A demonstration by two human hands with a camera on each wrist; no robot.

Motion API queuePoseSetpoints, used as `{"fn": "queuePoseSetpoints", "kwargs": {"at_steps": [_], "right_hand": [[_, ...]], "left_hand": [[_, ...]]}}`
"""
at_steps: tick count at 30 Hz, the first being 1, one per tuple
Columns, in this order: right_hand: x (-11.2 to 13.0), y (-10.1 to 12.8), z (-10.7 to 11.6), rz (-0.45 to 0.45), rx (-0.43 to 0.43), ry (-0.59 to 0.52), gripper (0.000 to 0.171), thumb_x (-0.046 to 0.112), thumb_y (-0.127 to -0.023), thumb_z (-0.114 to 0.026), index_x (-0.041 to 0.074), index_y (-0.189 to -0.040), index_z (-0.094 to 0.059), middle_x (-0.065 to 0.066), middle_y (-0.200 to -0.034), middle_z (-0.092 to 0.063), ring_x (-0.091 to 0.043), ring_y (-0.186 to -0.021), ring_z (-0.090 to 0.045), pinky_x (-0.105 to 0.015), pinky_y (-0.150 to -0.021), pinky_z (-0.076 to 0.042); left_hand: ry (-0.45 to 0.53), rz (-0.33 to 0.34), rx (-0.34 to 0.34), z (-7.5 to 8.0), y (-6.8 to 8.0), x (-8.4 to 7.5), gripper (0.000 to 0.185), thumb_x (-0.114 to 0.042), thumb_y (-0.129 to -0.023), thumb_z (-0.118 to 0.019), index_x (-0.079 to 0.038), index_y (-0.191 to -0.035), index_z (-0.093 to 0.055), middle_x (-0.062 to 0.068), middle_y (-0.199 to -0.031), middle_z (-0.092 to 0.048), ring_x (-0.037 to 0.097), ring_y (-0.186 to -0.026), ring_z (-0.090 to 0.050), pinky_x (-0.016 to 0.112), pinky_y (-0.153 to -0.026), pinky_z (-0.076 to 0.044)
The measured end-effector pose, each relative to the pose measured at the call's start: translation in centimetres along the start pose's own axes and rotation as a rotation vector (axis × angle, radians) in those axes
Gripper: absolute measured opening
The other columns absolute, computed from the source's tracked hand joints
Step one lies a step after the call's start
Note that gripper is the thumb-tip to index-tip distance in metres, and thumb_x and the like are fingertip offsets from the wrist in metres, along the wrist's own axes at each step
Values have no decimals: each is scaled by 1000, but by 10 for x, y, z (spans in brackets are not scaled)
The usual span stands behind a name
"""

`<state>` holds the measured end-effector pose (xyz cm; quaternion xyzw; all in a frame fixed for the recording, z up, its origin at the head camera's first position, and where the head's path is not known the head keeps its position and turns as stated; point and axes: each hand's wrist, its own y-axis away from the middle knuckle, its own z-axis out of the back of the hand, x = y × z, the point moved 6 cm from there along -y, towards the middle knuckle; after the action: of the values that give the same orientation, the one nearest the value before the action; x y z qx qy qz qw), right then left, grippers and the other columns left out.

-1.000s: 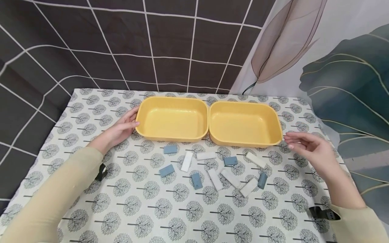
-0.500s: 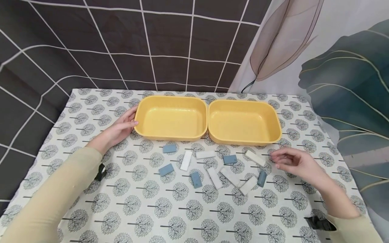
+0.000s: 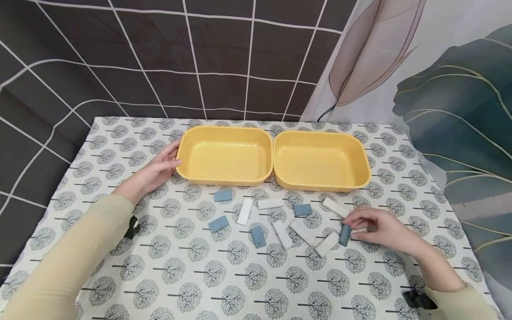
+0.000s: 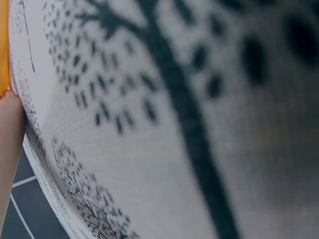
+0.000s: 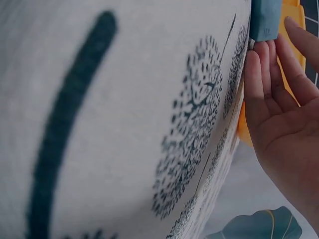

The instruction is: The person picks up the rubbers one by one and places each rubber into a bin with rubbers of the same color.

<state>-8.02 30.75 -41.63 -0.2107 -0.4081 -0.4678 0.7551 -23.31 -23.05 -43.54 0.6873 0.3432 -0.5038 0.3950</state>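
Note:
My left hand [image 3: 154,171] rests against the left end of the left yellow bin [image 3: 224,181], thumb near its rim; part of the fingers is hidden behind the wall. My right hand [image 3: 380,229] is at a dark blue block [image 3: 344,235] on the right of the scattered blocks. In the right wrist view the fingertips reach the end of this blue block [image 5: 265,20], and the thumb stands apart from it. Close by lie a cream block [image 3: 335,207] and a white block [image 3: 327,244]. The left wrist view shows mostly cloth.
A second yellow bin [image 3: 322,186] stands side by side with the left one. Several blue blocks [image 3: 218,224] and white blocks [image 3: 245,211] lie in front of the bins on the tree-print cloth [image 3: 216,275]. A dark grid-patterned curtain [image 3: 224,49] hangs behind.
My right hand has moved left and toward me, from beside the right bin's corner to the dark blue block. My left hand stays at the left bin, and the blocks lie as before.

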Motion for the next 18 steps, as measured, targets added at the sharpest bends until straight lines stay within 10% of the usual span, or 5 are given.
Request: {"fn": "queuePoseSetpoints", "kwargs": {"at_steps": [18], "right_hand": [[2,-2,0,-38,-43,112,33,-2,-76,-89,11,-104,-76,6,-92,-74,0,-83,-68,-13,-76,-60]], "left_hand": [[7,1,6,1,-1,1,90,2,-99,-51,-9,-171,2,14,-180,7,33,-168,2,35,-139,-9]]}}
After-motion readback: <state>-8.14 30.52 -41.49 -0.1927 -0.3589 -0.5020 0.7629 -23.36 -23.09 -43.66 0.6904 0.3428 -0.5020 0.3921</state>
